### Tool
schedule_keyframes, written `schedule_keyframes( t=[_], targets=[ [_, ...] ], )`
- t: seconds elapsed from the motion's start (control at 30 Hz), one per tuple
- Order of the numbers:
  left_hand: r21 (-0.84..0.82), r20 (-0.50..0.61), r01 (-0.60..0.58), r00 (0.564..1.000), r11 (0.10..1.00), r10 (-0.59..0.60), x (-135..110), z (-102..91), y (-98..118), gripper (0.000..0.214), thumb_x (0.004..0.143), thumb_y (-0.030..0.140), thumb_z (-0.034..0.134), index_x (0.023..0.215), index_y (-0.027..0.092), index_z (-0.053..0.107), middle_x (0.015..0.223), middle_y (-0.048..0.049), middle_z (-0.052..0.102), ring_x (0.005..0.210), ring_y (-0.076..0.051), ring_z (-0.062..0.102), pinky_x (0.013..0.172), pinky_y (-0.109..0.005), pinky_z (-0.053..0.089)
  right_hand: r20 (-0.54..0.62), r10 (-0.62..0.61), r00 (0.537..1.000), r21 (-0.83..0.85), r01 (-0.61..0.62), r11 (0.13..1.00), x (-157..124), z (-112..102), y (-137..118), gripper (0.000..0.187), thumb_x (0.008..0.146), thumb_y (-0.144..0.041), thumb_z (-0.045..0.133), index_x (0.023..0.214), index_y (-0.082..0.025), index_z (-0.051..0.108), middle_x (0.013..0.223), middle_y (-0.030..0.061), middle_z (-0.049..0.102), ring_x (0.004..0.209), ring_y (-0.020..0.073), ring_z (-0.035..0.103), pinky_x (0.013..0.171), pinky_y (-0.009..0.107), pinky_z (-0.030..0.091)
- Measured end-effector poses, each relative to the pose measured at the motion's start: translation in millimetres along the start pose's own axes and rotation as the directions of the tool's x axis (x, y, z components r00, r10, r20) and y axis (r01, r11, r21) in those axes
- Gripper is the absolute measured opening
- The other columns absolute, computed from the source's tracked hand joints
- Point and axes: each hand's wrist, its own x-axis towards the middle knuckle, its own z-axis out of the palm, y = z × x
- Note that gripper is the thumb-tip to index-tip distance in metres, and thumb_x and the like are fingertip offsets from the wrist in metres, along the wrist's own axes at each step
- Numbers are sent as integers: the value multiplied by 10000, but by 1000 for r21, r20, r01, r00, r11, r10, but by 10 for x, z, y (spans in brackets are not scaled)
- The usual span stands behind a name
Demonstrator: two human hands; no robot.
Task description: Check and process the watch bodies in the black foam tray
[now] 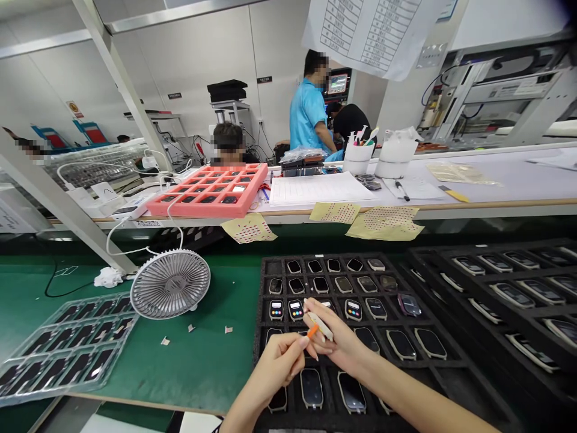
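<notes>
Two bare hands are closest to the camera, just above a black foam tray [315, 260]. The right hand [343, 344] is closed and grips a white stick [321, 326]. The left hand [279, 361] is pinched shut on a small orange piece [312, 331] at the end of the stick. It is hard to tell if that piece is part of the stick.

The tray has rows of smart watches [354, 310], and some have bright screens. The hands are over the lower rows. A second black tray [478, 252] sits just to the right.

On the left, a green mat [189, 367] holds a small gray fan [170, 284], a white cloth [108, 276], and a clear plastic tray [67, 349] of dark watch parts.

Farther away, a white table [496, 174] has a pink foam tray [207, 207], a lined paper sheet [315, 189], and two white cups [358, 157]. Tan sticker sheets [385, 222] hang over its edge. A person in a blue shirt [308, 111] stands well back.
</notes>
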Motion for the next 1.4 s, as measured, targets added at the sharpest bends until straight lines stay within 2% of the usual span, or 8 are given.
schedule_keyframes(
  t=[0.23,0.5,0.63,0.77,0.9,1.17,1.3,1.4],
  targets=[
    [-36,-126,-78,989,996,73,19,6,-50,527,758,663,528,677,144,559,360,107,317,303,-30,163,315,-182,133,-1,25,1000,125,-25,992,87,81,93,423,660,-462,749,637,-205,414,349,-127,390,259,-5,160,307,161,95],
    [212,-385,-251,867,944,317,196,-176,-39,509,755,649,546,609,172,446,538,53,383,480,-71,329,438,-190,271,-64,-96,993,-290,74,954,393,210,170,375,698,-522,675,756,-218,463,474,-117,402,328,17,240,313,145,124],
    [161,-515,-149,831,976,212,122,-494,-71,512,763,680,477,610,212,337,485,96,258,401,-60,196,392,-194,175,-113,-275,955,-652,137,745,922,39,2,378,778,-592,527,760,-226,436,511,-112,358,344,43,289,317,157,179],
    [464,-574,-40,747,885,335,-13,-840,-192,474,787,599,467,571,210,302,519,76,272,475,-86,266,470,-212,212,-99,-329,939,-797,124,591,1573,-122,-169,281,876,-468,473,760,-212,470,543,-88,416,384,68,378,362,186,297],
    [617,-605,154,720,772,340,-94,-987,-374,385,829,453,427,552,216,302,495,66,293,473,-107,294,501,-238,208,-4,-371,929,-914,147,379,1956,-105,-116,159,882,-301,565,816,-156,564,760,-13,580,625,111,554,587,265,473],
    [647,-662,360,703,672,260,-154,-1108,-505,322,869,281,430,564,232,337,493,28,399,485,-175,478,507,-246,222,37,-488,872,-988,104,111,1795,-388,-245,73,843,-161,522,875,-185,583,1015,126,584,1103,287,486,895,383,375],
    [639,-671,375,699,671,248,-135,-1107,-482,218,883,342,450,697,227,443,558,9,488,556,-211,560,531,-245,282,-58,-488,871,-989,14,144,1694,-562,-311,114,744,-90,603,799,-175,551,877,145,600,1086,340,477,861,405,358],
    [612,-642,273,719,742,265,-111,-1065,-443,251,911,414,357,815,218,478,554,32,452,544,-195,536,541,-244,306,-87,-442,893,-972,22,235,1696,-577,-323,183,679,-99,667,760,-191,530,759,80,589,946,298,537,773,360,378]
  ],
)
